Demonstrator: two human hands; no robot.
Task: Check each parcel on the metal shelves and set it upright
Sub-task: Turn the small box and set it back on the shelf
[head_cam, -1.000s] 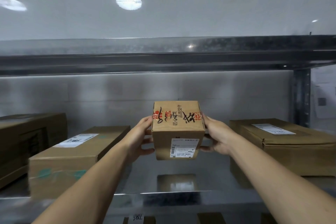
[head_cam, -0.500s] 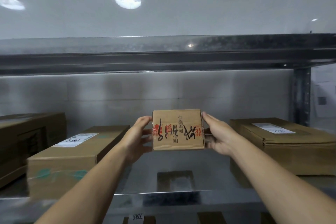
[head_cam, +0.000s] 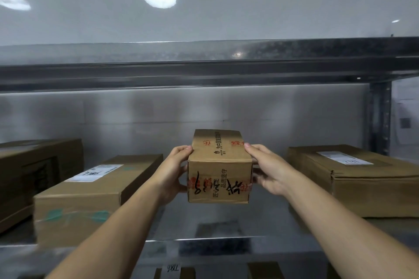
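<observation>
Shelf (head_cam: 267, 217): metal, with a shiny deck and another level overhead.

Right box (head_cam: 362, 183): lies flat, label up, well apart from my hands.

Long box (head_cam: 90, 197): flat on the left, label up, long axis running front to back. A dark box (head_cam: 34, 172) sits beyond it at the left edge.

Parcel (head_cam: 220, 179): in the air over the bare middle of the deck, between the long box and the right box, straight ahead of me. Its long axis points away from me toward the back wall. The taped, scribbled end faces me, and the print on top and on that end reads sideways.

Judgement: not upright yet; it likely needs a quarter roll about the long axis before set-down.

Left hand (head_cam: 172, 174) and right hand (head_cam: 269, 170): each grips one side face, thumbs on the top edges, fingers wrapped on the sides. Both arms are stretched forward and level, neither one nearer.
</observation>
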